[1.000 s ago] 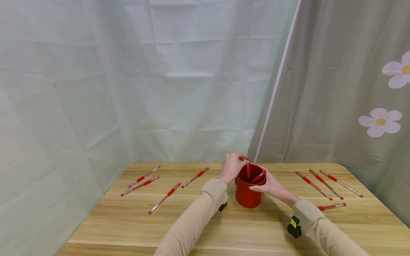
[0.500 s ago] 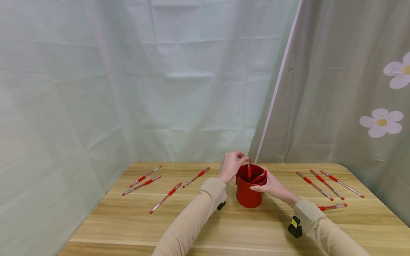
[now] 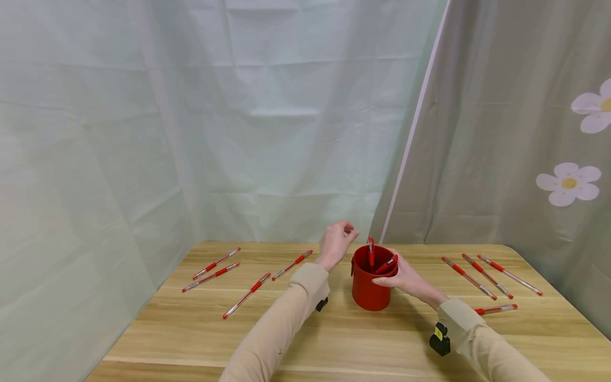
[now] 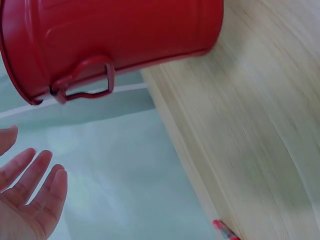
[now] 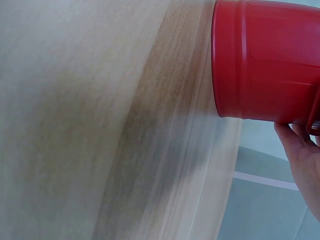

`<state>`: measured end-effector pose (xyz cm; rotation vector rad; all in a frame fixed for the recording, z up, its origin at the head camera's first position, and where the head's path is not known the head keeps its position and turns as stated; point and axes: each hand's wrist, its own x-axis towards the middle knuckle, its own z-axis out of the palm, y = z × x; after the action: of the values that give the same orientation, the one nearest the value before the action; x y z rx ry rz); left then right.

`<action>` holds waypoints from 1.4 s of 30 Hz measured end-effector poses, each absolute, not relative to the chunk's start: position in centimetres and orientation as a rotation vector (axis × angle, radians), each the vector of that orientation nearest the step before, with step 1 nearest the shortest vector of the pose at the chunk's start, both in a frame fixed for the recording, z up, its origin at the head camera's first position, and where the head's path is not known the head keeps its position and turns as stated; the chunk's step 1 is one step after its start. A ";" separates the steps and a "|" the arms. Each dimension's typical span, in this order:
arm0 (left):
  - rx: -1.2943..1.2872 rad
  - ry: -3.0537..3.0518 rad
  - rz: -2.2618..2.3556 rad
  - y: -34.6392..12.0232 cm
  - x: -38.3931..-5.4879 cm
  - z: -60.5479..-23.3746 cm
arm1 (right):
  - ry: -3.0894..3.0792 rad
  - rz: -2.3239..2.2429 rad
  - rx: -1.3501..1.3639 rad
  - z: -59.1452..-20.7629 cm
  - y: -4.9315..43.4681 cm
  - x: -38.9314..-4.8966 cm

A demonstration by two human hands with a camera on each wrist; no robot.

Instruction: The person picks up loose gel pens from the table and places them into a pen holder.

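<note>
A red metal bucket (image 3: 371, 294) stands upright on the table. Two red pens rise inside it: one pen (image 3: 371, 253) nearly upright at the back, another pen (image 3: 387, 263) leaning to the right. My right hand (image 3: 408, 278) grips the bucket's right side, thumb at the front near the rim; in the right wrist view its fingers (image 5: 295, 137) touch the wall. My left hand (image 3: 335, 245) is in the air left of the rim, holding nothing. Its fingers, loosely bent, show apart from the bucket (image 4: 130, 30) and its side handle (image 4: 110, 75) in the left wrist view.
On the left of the wooden table (image 3: 305, 347) lie several red pens, among them a pen (image 3: 246, 296) nearest the front. More lie on the right, with one pen (image 3: 496, 308) close to my right sleeve. A pale curtain (image 3: 286, 132) hangs behind the table.
My left hand has let go of the upright pen, which now stands in the bucket, and has moved away to the left. The right hand keeps its hold on the bucket.
</note>
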<state>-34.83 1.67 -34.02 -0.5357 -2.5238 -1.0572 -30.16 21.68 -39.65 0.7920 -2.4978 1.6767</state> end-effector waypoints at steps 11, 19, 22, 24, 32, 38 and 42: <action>-0.501 -2.554 -1.018 -0.7 -35.6 -34.8 | -2.510 1.694 0.771 -39.9 21.7 -30.2; -0.447 -2.581 -0.925 -2.6 -36.2 -35.9 | -2.489 1.690 0.789 -40.2 21.8 -30.6; -0.446 -2.584 -0.919 -3.2 -36.5 -36.2 | -2.492 1.674 0.790 -40.2 21.8 -30.6; -0.444 -2.588 -0.917 -3.6 -36.8 -36.3 | -2.494 1.671 0.788 -40.2 21.8 -30.6; -0.408 -2.638 -0.843 -5.0 -37.3 -36.9 | -2.503 1.650 0.778 -40.4 21.9 -30.7; -0.370 -2.691 -0.769 -5.6 -37.6 -37.3 | -2.503 1.653 0.763 -40.4 21.9 -30.7; -0.366 -2.726 -0.643 -6.0 -37.6 -37.8 | -2.503 1.678 0.757 -40.3 21.8 -30.6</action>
<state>-37.60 -6.04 -37.81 -0.3658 -2.7260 -0.6432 -30.59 21.84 -40.25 0.7572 -2.5026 1.6782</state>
